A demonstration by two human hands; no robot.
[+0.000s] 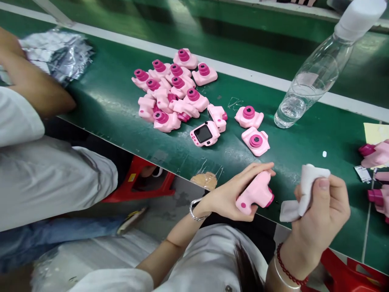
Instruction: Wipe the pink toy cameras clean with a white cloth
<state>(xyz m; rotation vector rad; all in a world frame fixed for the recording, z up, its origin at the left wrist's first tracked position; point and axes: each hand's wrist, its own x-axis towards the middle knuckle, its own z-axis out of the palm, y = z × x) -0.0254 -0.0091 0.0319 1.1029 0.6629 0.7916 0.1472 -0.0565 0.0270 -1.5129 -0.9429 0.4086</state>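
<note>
A light pink toy camera (255, 194) lies in my left hand (226, 198), gripped between thumb and fingers near the table's front edge. Its dark pink lens faces right, toward my other hand. My right hand (326, 211) pinches a folded white cloth (308, 188), one end of which hangs down to the left. Cloth and camera are apart. Just beyond my left hand, another pink toy camera (255, 141) rests with its lens up, and a similar toy camera (249, 117) lies behind it. One toy camera (204, 134) shows its dark screen.
A heap of pink toy cameras (170, 87) covers the table's middle. At the right stands a clear water bottle (306, 89). More toy cameras (378, 156) lie at the right edge. A co-worker's arm (36, 81) rests by silvery plastic bags (60, 52) at left.
</note>
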